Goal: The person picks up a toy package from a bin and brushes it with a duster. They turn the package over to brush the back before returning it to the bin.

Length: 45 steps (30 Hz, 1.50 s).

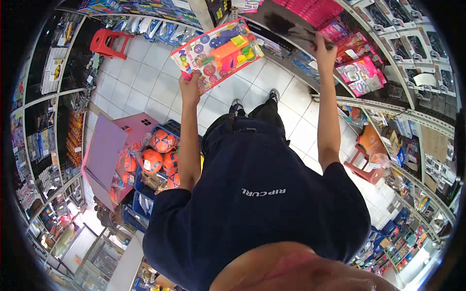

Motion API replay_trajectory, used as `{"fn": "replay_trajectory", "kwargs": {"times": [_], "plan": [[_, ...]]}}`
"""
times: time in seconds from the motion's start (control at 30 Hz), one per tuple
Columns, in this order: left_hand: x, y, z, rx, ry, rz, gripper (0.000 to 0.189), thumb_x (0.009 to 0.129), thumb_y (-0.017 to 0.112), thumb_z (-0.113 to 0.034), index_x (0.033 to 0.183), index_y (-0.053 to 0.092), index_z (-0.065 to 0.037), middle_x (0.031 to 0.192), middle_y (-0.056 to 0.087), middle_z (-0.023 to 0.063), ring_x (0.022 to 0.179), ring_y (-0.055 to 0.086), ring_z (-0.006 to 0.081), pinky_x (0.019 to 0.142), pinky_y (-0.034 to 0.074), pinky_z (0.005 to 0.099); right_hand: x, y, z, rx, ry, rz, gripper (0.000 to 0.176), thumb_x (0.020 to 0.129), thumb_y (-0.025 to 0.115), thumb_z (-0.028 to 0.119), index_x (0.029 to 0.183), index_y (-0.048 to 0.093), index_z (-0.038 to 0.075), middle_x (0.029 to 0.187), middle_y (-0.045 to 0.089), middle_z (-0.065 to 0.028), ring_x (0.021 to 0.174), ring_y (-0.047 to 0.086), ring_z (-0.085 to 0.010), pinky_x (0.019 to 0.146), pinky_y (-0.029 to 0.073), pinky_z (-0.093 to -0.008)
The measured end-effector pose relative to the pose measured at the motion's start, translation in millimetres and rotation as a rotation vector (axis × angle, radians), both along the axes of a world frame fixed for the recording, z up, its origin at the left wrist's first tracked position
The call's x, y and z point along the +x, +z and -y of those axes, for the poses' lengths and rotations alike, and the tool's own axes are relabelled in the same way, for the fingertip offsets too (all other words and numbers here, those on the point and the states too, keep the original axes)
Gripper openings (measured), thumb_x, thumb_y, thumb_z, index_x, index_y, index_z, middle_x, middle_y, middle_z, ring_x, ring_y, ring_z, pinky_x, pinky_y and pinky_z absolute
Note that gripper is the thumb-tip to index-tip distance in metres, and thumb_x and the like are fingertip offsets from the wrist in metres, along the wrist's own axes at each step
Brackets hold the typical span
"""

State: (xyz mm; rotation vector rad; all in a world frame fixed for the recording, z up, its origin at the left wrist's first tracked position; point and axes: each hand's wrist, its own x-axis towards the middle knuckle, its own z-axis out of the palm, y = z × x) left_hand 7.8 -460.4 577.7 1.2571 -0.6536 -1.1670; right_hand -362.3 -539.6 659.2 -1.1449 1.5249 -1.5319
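Note:
My left hand (190,87) grips the lower left edge of a packaged toy set (218,54), a red-bordered card with colourful plastic pieces on it. The pack is tilted and held over the floor. On the other side, my right hand (324,52) is closed around the handle of a dark duster (281,23). Its blurred, bushy head lies over a shelf (259,17). Pink boxed toys (360,75) stand beside my right hand.
Orange balls (151,161) fill a blue crate at left, near a purple toy house (104,145). A red stool (108,43) stands at upper left and another stool (363,165) at right. Stocked shelves surround the tiled floor (155,80).

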Motion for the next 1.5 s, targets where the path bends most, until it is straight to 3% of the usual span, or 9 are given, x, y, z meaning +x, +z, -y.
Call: {"fn": "replay_trajectory", "kwargs": {"times": [0.1, 0.23, 0.63, 0.93, 1.03, 1.17, 1.3, 1.43, 1.5], "plan": [[0, -2, -6, 0.007, 0.015, -0.028, 0.017, 0.078, 0.058, -0.003, 0.094, 0.055, 0.002, 0.083, 0.06, 0.0049, 0.068, 0.057, 0.0109, 0.06, 0.046, 0.0251, 7, 8, -8, 0.085, 0.415, -0.075, 0.023, 0.085, 0.056, 0.019, 0.088, 0.063, -0.003, 0.067, 0.055, -0.0006, 0.057, 0.048, -0.0063, 0.05, 0.04, -0.0214], [-3, 2, -4, 0.014, -0.024, 0.026, 0.016, 0.079, 0.058, -0.003, 0.094, 0.056, 0.002, 0.083, 0.06, 0.0048, 0.068, 0.057, 0.0103, 0.06, 0.046, 0.0249, 35, 18, -14, -0.139, 0.199, -0.207, 0.021, 0.085, 0.056, 0.016, 0.093, 0.062, -0.002, 0.066, 0.056, 0.0, 0.06, 0.05, -0.0056, 0.052, 0.041, -0.0221], [-5, -3, -8, 0.006, -0.027, -0.02, 0.016, 0.079, 0.057, -0.001, 0.095, 0.056, 0.002, 0.084, 0.061, 0.0047, 0.071, 0.057, 0.0103, 0.063, 0.046, 0.0253, 48, 51, -24, 0.08, 0.594, -0.64, 0.025, 0.083, 0.057, 0.021, 0.091, 0.062, -0.002, 0.066, 0.059, -0.0061, 0.059, 0.052, -0.009, 0.058, 0.043, -0.0228], [-7, -4, -1, -0.024, -0.009, 0.048, 0.017, 0.079, 0.057, -0.004, 0.095, 0.056, 0.001, 0.084, 0.06, 0.0039, 0.069, 0.056, 0.0099, 0.061, 0.045, 0.0251, 88, 44, -55, 0.034, 0.453, -0.114, 0.021, 0.084, 0.057, 0.017, 0.095, 0.063, -0.001, 0.075, 0.06, -0.0035, 0.062, 0.051, -0.0069, 0.058, 0.042, -0.0211], [-12, -3, 2, -0.051, 0.013, 0.052, 0.016, 0.08, 0.056, -0.003, 0.095, 0.056, 0.002, 0.087, 0.061, 0.0056, 0.071, 0.057, 0.0107, 0.064, 0.046, 0.0256, 97, 41, -65, 0.054, 0.722, -0.252, 0.021, 0.085, 0.057, 0.016, 0.094, 0.062, -0.003, 0.074, 0.06, -0.0037, 0.062, 0.051, -0.0068, 0.058, 0.042, -0.0205], [-17, -10, 1, -0.041, 0.107, -0.046, 0.017, 0.08, 0.055, -0.003, 0.097, 0.055, 0.002, 0.086, 0.061, 0.0055, 0.071, 0.057, 0.0108, 0.063, 0.046, 0.0257, 95, 28, -67, 0.088, 0.444, -0.199, 0.022, 0.085, 0.056, 0.016, 0.09, 0.062, -0.004, 0.07, 0.059, -0.0042, 0.059, 0.051, -0.0076, 0.056, 0.042, -0.0206], [-16, -19, -3, -0.038, 0.082, -0.235, 0.018, 0.081, 0.055, -0.004, 0.097, 0.054, 0.002, 0.083, 0.059, 0.0044, 0.072, 0.058, 0.0118, 0.062, 0.046, 0.0262, 95, 35, -77, 0.271, 0.661, 0.05, 0.022, 0.084, 0.057, 0.016, 0.088, 0.062, -0.005, 0.07, 0.06, -0.0043, 0.061, 0.053, -0.0072, 0.056, 0.041, -0.0202], [-36, -5, 2, -0.064, 0.154, -0.319, 0.018, 0.082, 0.056, -0.007, 0.099, 0.05, -0.003, 0.084, 0.056, 0.0042, 0.073, 0.058, 0.0139, 0.063, 0.05, 0.0287, 100, 37, -84, 0.051, 0.392, -0.472, 0.02, 0.083, 0.057, 0.015, 0.089, 0.062, -0.004, 0.07, 0.06, -0.0043, 0.061, 0.054, -0.0082, 0.057, 0.043, -0.0211], [-31, -22, 0, -0.058, 0.106, -0.294, 0.018, 0.083, 0.055, -0.007, 0.099, 0.051, -0.001, 0.084, 0.057, 0.0045, 0.072, 0.058, 0.014, 0.063, 0.049, 0.0276, 93, 36, -85, 0.193, 0.491, -0.172, 0.021, 0.084, 0.057, 0.015, 0.089, 0.062, -0.004, 0.07, 0.061, -0.0049, 0.061, 0.054, -0.0083, 0.057, 0.043, -0.0214]]}}
